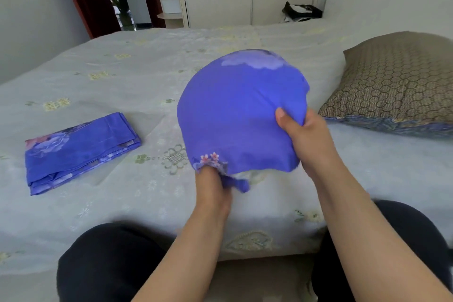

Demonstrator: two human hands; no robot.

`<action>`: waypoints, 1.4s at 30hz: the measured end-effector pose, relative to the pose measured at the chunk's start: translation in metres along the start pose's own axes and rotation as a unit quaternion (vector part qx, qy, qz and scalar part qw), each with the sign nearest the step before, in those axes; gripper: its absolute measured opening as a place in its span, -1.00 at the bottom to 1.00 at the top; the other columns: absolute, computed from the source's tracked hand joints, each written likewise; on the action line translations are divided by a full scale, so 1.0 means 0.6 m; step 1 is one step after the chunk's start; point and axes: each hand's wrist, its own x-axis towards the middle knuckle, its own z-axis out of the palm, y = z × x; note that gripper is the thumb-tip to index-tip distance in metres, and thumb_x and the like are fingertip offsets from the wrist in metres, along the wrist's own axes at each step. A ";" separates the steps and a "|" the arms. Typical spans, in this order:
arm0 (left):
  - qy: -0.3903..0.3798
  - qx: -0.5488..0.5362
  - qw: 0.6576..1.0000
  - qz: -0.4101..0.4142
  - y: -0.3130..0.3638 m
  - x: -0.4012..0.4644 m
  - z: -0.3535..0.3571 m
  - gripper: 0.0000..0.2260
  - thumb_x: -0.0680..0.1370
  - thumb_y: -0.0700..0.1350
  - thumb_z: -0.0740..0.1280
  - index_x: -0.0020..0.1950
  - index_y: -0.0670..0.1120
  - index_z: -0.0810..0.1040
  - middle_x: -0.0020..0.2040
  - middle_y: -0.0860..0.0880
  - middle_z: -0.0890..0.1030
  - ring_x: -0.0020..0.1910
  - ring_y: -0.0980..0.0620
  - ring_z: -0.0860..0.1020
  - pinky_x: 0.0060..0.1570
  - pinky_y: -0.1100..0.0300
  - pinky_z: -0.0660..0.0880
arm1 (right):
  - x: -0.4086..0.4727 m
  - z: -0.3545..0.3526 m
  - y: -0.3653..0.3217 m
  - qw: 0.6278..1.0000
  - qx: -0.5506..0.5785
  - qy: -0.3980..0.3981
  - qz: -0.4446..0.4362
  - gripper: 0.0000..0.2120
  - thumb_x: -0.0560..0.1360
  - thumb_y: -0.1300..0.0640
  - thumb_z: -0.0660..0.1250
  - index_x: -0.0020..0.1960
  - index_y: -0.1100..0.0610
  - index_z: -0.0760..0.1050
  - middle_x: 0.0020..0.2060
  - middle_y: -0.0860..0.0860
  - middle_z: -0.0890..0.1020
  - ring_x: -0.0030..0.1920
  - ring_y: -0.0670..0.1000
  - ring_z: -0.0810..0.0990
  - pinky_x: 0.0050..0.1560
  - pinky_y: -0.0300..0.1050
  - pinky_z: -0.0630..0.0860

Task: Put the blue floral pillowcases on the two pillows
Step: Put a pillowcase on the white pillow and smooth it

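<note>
Both hands' grips, left hand point(213, 180) and right hand point(302, 135), clutch the pillowcase point(235, 110) over the floral-sheeted bed point(103, 68).

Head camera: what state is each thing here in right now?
Blue pillowcase: bulging, mostly over a pillow, held by both hands.
Left hand: pinching its bunched open end.
Right hand: gripping its side.
Second pillowcase: folded, lying on the bed.
Brown pillow: uncovered.
Bedsheet: spread.
</note>
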 end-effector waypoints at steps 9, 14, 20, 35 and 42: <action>-0.135 0.107 0.948 -0.269 -0.074 -0.072 -0.015 -0.50 0.61 0.20 0.01 0.39 -0.09 0.37 0.18 -0.05 0.60 0.01 -0.15 0.65 -0.29 0.02 0.61 | 0.020 0.072 -0.026 0.968 -0.027 -0.251 -0.011 -0.83 0.51 0.27 0.34 0.09 0.15 0.52 -0.09 0.00 0.63 -0.16 -0.16 0.60 -0.05 -0.26 0.55; -0.408 0.419 0.794 -0.167 0.069 -0.116 -0.074 -0.77 0.59 0.05 0.21 0.11 -0.04 0.55 0.06 -0.01 0.67 -0.07 -0.08 0.66 -0.30 0.25 0.56 | -0.015 0.154 0.049 0.946 -0.068 -0.315 -0.019 -0.63 0.43 0.10 0.44 0.22 0.04 0.51 0.10 -0.08 0.61 0.11 -0.13 0.56 0.21 -0.20 0.46; 0.111 0.525 0.722 0.436 0.236 -0.014 -0.094 -0.53 0.45 0.17 0.28 0.30 0.02 0.40 0.36 -0.10 0.39 0.40 -0.04 0.31 0.37 0.07 0.26 | -0.047 0.235 0.074 0.977 0.054 -0.208 0.004 -0.76 0.49 0.27 0.37 0.15 0.14 0.52 0.00 0.01 0.61 -0.05 -0.21 0.56 0.09 -0.34 0.47; 0.204 0.631 0.743 0.097 0.203 0.097 -0.253 -0.09 0.38 0.19 0.44 0.54 -0.09 0.02 0.53 -0.19 -0.02 0.49 -0.24 0.07 0.40 -0.16 0.10 | 0.066 0.059 0.117 0.907 -0.190 -0.182 0.330 0.13 0.03 -0.58 0.30 0.39 0.11 0.37 0.22 0.06 0.54 0.14 0.07 0.54 0.25 -0.02 0.43; 0.125 0.496 0.845 0.158 0.215 0.084 -0.263 -0.16 0.44 0.05 0.46 0.54 -0.05 0.02 0.52 -0.02 0.18 0.47 -0.03 0.22 0.33 0.13 0.19 | 0.037 0.097 0.093 0.960 -0.026 -0.199 0.194 -0.50 0.47 -0.04 0.38 0.37 -0.05 0.34 0.16 -0.06 0.56 0.01 -0.13 0.55 -0.11 -0.26 0.44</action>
